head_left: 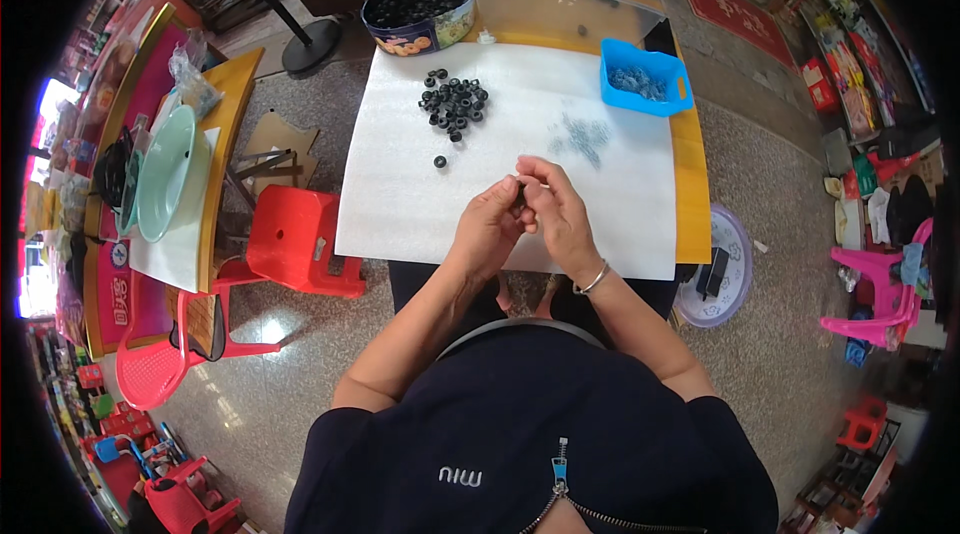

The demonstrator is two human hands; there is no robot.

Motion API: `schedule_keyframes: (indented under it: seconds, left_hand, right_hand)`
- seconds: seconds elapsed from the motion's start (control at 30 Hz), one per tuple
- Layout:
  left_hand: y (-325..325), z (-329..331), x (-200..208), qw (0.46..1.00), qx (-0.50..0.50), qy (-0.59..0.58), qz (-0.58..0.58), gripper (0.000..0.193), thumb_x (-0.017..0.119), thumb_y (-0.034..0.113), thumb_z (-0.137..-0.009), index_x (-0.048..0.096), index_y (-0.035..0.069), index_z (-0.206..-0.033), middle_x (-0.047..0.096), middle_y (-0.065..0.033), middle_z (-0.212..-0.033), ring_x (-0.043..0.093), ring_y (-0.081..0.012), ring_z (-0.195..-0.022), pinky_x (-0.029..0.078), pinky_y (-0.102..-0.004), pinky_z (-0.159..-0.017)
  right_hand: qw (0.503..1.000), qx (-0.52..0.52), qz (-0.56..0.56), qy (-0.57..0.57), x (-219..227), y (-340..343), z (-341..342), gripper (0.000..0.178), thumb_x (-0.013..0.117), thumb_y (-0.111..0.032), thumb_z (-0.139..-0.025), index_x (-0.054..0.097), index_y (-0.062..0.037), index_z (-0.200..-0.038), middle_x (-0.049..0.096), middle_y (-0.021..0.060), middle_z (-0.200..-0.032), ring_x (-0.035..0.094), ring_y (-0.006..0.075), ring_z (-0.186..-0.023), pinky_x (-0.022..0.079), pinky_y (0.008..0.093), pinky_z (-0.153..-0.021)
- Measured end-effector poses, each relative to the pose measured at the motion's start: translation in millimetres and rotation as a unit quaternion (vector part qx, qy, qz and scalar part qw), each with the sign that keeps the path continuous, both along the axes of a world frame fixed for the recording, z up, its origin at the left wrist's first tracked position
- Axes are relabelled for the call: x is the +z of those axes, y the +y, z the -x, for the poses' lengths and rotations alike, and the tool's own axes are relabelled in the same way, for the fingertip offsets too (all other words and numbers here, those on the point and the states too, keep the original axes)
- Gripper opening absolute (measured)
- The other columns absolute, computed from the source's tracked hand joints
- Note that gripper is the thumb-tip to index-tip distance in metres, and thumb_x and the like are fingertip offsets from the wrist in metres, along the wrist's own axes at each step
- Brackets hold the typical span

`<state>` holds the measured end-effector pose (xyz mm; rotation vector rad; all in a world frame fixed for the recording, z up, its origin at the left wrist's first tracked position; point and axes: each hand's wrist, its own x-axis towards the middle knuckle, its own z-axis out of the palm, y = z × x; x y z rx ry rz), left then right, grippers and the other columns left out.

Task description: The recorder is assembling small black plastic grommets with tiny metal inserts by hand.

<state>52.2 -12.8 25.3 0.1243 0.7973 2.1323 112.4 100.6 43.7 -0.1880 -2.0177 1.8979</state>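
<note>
While left hand [485, 226] and right hand [563, 219] pinch a dark piece [520, 197] between them, judged mid-work, black rings [457, 104] ahead-left and clear bits [582, 138] ahead-right look left to do, more filling tub [398, 42] and basket [650, 108] beyond; finished count cannot be told.

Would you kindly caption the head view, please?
Left hand and right hand hold small black piece over white sheet.

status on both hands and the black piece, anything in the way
Left hand and right hand together. Small black piece, mostly hidden, between fingers. Loose round black pieces ahead-left, untouched. No obstruction visible at hands.
</note>
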Motion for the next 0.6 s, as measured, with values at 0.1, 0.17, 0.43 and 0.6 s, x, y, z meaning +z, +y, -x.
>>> schedule_keyframes:
  seconds: [0.1, 0.17, 0.43, 0.6]
  left_hand:
    - [-7.4, 8.0, -8.8, 0.999, -0.021, 0.016, 0.019, 0.039, 0.053, 0.039, -0.093, 0.059, 0.003, -0.104, 0.059, -0.0039, -0.095, 0.053, -0.0124, -0.076, 0.041, -0.0271, -0.066]
    - [-5.7, 5.4, -3.6, 0.997, -0.026, 0.038, 0.062, 0.041, 0.052, 0.041, -0.093, 0.059, 0.003, -0.104, 0.059, -0.0037, -0.094, 0.053, -0.0123, -0.075, 0.041, -0.0272, -0.066]
    - [-12.6, 15.9, -7.7, 0.986, -0.014, 0.072, 0.147, 0.047, 0.048, 0.04, -0.095, 0.057, -0.002, -0.112, 0.055, -0.0027, -0.089, 0.049, -0.0107, -0.071, 0.042, -0.0252, -0.066]
    - [-20.5, 28.8, -26.0, 0.984, 0.022, 0.067, 0.163, 0.037, 0.048, 0.031, -0.096, 0.056, -0.003, -0.109, 0.055, -0.0043, -0.087, 0.052, -0.0125, -0.075, 0.046, -0.0275, -0.068]
  right_hand:
    - [0.987, 0.002, -0.158, 0.026, 1.9, 6.9, -0.1, 0.029, 0.061, -0.005, -0.081, 0.059, -0.0029, -0.111, 0.056, 0.0092, -0.108, 0.055, 0.0176, -0.097, 0.046, 0.0301, -0.083]
    - [0.973, -0.012, -0.23, 0.023, 2.1, 10.7, -1.2, 0.028, 0.062, -0.006, -0.078, 0.061, -0.0043, -0.107, 0.057, 0.0096, -0.107, 0.055, 0.0215, -0.099, 0.047, 0.032, -0.083]
    - [0.986, -0.049, -0.156, -0.015, 2.0, 49.9, 20.2, 0.023, 0.061, -0.005, -0.08, 0.062, -0.0017, -0.103, 0.063, 0.0076, -0.087, 0.06, 0.0156, -0.076, 0.048, 0.0284, -0.07]
    - [0.964, -0.15, -0.22, -0.023, 44.0, 137.3, 122.7, 0.031, 0.065, -0.014, -0.079, 0.061, -0.0014, -0.107, 0.066, 0.0083, -0.083, 0.061, 0.0149, -0.077, 0.049, 0.0283, -0.069]
